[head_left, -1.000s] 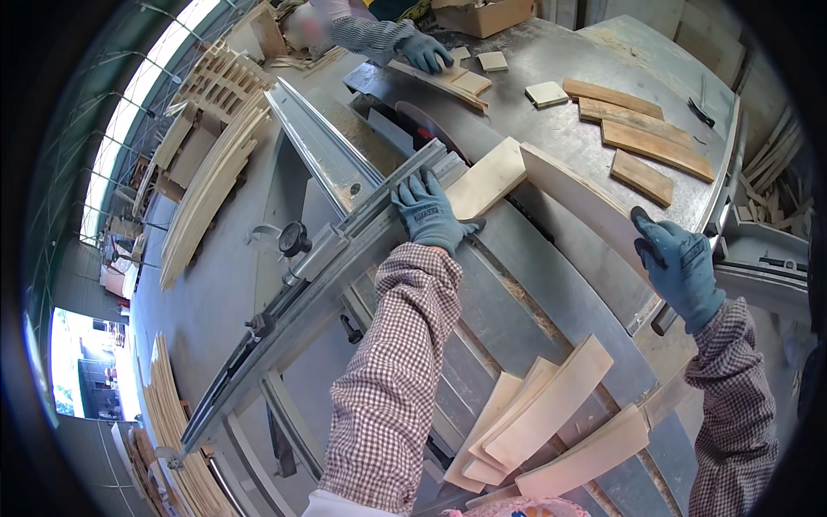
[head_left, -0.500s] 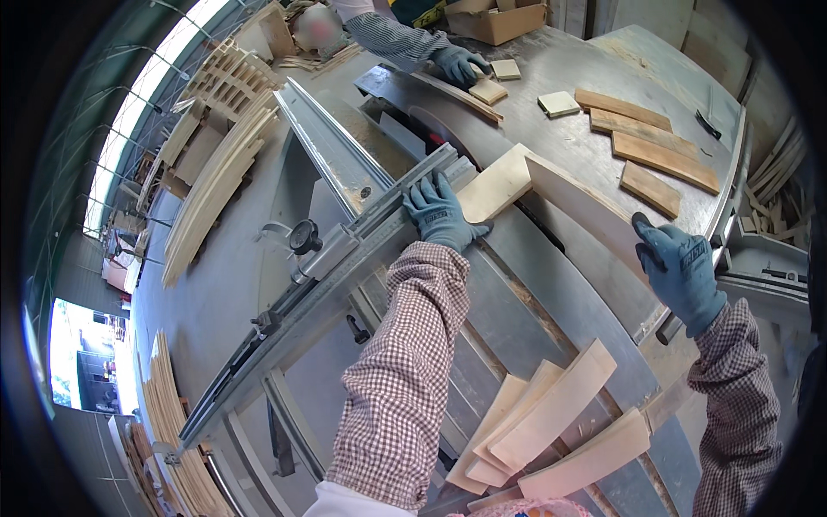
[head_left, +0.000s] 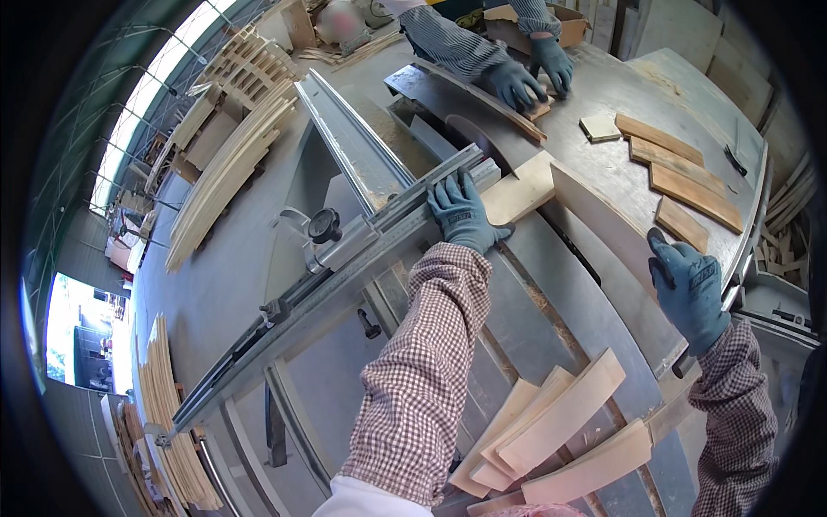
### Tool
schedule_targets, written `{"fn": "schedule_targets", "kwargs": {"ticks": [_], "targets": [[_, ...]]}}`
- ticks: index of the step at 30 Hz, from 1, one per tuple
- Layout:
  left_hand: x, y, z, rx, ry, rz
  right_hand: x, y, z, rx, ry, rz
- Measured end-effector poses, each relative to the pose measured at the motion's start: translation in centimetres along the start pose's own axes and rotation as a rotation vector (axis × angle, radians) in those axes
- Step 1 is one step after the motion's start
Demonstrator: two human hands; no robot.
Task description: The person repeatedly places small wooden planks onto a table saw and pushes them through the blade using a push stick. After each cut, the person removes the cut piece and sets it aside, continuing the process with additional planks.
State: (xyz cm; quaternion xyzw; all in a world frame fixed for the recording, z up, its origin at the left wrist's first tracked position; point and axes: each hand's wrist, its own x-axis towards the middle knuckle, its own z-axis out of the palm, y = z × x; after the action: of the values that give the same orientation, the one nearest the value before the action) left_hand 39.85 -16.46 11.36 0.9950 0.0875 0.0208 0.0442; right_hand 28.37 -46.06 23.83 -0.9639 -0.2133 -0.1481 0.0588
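Right grip (head_left: pixel 692 289) at the upright panel (head_left: pixel 607 237), left grip (head_left: pixel 468 217) spread on the rail (head_left: pixel 401 207), pale board (head_left: pixel 519 196) by its thumb.
Nearest me: pale offcut-size boards (head_left: pixel 560 414) fanned and overlapping on the slotted metal bed (head_left: pixel 560 267). Right grip: fingers partly curled at the panel's top edge; can't tell if pinching or just resting. Left grip: wide open, fingers laid over the rail, thumb out beside the board, not wrapped round anything. Board lies flat between rail and panel, far edge near the round saw blade (head_left: pixel 474 138). Past that, brown wood strips (head_left: pixel 696 196) on the metal counter (head_left: pixel 603 86), small pale block (head_left: pixel 600 129) near them. Farthest: co-worker's gloved hands (head_left: pixel 515 84) on small wood pieces (head_left: pixel 538 110), carton (head_left: pixel 572 33) beyond.
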Motion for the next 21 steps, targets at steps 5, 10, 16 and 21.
{"fn": "schedule_targets", "kwargs": {"ticks": [5, 10, 16, 21], "targets": [[-0.09, 0.22, -0.06, -0.013, 0.011, 0.003, 0.17, -0.41, -0.21, -0.005, 0.031, -0.005], [-0.05, -0.29, -0.11, -0.017, 0.017, 0.007, 0.33, -0.72, -0.04, -0.007, 0.016, -0.001], [0.11, -0.01, 0.27, -0.033, 0.037, 0.019, 0.03, -0.50, 0.02, -0.054, -0.022, 0.026], [-0.22, -0.43, 0.25, -0.048, 0.053, 0.025, -0.04, -0.85, 0.29, -0.064, -0.039, 0.023]]}}
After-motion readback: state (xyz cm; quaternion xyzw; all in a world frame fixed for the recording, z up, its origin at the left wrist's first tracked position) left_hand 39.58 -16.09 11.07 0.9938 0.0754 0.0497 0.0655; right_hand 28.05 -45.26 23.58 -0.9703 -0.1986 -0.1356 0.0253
